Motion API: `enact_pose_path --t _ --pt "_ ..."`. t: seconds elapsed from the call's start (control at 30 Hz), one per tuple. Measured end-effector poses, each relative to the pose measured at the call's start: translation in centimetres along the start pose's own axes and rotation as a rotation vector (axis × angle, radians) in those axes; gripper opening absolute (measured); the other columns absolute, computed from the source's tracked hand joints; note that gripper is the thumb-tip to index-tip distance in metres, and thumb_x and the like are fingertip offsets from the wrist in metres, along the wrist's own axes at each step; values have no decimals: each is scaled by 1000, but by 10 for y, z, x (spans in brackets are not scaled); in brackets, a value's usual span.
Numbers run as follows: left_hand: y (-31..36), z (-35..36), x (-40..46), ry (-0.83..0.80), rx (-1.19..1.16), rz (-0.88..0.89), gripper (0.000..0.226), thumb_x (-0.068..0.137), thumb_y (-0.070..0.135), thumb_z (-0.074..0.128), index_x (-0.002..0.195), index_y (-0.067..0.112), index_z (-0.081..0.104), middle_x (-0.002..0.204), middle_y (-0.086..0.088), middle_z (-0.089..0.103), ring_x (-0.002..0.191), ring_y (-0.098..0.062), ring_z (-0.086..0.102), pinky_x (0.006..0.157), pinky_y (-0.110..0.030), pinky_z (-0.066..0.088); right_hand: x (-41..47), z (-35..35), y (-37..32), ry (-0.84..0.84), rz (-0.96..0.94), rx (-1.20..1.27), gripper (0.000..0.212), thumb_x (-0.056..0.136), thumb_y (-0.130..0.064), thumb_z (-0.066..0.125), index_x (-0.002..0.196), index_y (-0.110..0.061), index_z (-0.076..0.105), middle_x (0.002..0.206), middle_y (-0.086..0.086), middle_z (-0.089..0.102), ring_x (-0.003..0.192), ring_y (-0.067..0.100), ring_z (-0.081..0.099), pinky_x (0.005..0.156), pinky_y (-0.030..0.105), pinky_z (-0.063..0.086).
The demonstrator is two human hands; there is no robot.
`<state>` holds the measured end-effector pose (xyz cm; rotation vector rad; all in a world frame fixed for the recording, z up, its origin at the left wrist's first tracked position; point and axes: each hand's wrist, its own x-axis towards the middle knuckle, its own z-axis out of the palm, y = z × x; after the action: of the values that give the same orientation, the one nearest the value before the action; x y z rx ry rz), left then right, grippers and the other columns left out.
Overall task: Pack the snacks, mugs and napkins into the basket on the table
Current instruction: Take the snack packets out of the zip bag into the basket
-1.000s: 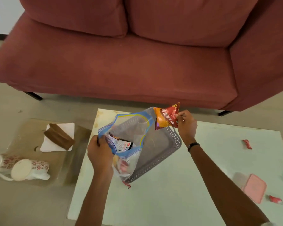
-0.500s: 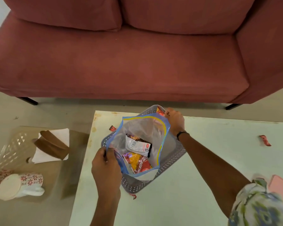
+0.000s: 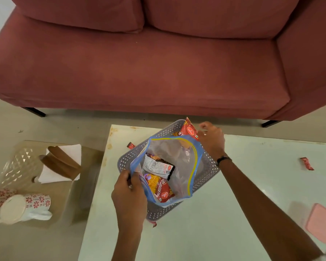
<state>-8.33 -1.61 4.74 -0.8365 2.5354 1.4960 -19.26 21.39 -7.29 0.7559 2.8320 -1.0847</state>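
Since the earlier frame, the right hand [image 3: 211, 142] has let the far rim of the bag [image 3: 188, 166] go; its fingers are now loosely curled and parted, holding nothing, just beside a red packet [image 3: 189, 129]. That packet stands tilted at the far end of the basket [image 3: 209, 166], outside the bag, its top corner pointing away from the person.

Left hand [image 3: 129, 194] pinches the bag's near rim between thumb and fingers. The bag is clear plastic with a blue and yellow zip edge, mouth spread open and facing up; its long axis runs near to far. It sits inside the grey perforated basket on the table [image 3: 233, 213].

Inside the bag lie two packets: a white and dark one [image 3: 157, 165] and a red and yellow one [image 3: 160, 188].

Mugs [image 3: 24, 206] and napkins [image 3: 64, 162] remain on a side stand, left.
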Motion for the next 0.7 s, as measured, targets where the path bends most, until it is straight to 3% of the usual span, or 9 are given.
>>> enact_pose_path --t 0.07,0.17,0.27,0.33,0.4,0.5,0.6,0.7 --pt "0 -6 -4 -4 -41 -26 22 96 19 43 77 14 52 71 -2 59 66 -17 58 54 -25 42 -22 -30 -18 52 -83 102 16 83 -12 62 98 -13 66 100 6 73 89 21 69 77 28 53" --pt "1 -16 -13 -24 -82 -42 20 96 21 44 81 13 54 75 -4 61 67 -17 60 53 -23 44 -77 -89 -69 51 -225 267 4 85 -11 64 87 -14 67 82 -3 71 71 -2 63 65 3 43" --pt "2 -27 -22 -22 -83 -33 21 96 21 44 81 12 55 74 -4 62 67 -18 62 52 -23 44 -131 -126 -118 -166 -362 317 4 83 -9 67 81 -11 69 74 -4 70 69 3 61 61 3 41" --pt "2 -33 -27 -14 -89 -31 22 96 22 45 77 16 54 74 -5 63 71 -24 64 55 -31 49 -147 -111 -132 -417 -417 89 8 84 -10 64 83 -12 71 80 0 71 70 5 60 62 6 40" --pt "3 -40 -33 -9 -86 -32 21 95 22 45 78 15 55 75 -6 64 72 -24 65 56 -31 50 -150 -75 -136 -597 -454 -308 15 87 -9 56 94 -11 69 96 9 70 84 18 61 71 22 43" --pt "2 -51 -45 -28 -107 -38 19 96 22 45 85 10 55 79 -6 65 71 -17 65 46 -15 45 -154 -22 -127 -694 -424 -659 27 91 0 45 114 -1 58 119 19 59 110 34 58 88 37 47" --pt "-4 -55 -60 -35 -139 -40 18 95 21 45 87 11 56 83 -10 64 78 -27 63 57 -26 49 -163 15 -109 -763 -412 -799 30 95 -2 40 122 -3 53 127 16 57 119 31 54 96 36 44" --pt "-7 -53 -72 -33 -145 -7 18 96 18 44 83 19 57 81 -8 64 79 -30 63 68 -38 50 -171 33 -98 -748 -378 -839 29 96 -8 41 122 -5 54 127 13 58 119 27 55 91 31 45"
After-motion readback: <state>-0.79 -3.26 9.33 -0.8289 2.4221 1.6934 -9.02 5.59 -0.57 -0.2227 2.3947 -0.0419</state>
